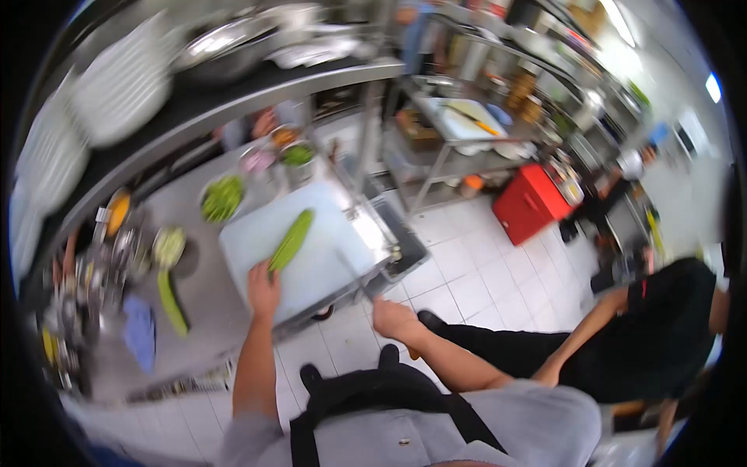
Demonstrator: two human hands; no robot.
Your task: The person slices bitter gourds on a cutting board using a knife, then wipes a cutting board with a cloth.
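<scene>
A long green vegetable, cucumber-like [292,241], lies diagonally on the white cutting board [327,210]. At its near end my left hand [264,289] is closed, the fingers holding that end against the board. My right hand [395,321] is wrapped round the handle of a knife [354,274], off the board's right edge. The knife's blade is blurred and points over the board, apart from the vegetable. On the steel counter to the left lies a second long green piece [171,303].
Behind the board stand a bowl of cut green pieces [223,198] and several small containers. A blue cloth [139,333] lies at the left. An overhead shelf [233,101] holds white plates. A person in black [654,335] is close at my right; a red bin [531,204] stands beyond.
</scene>
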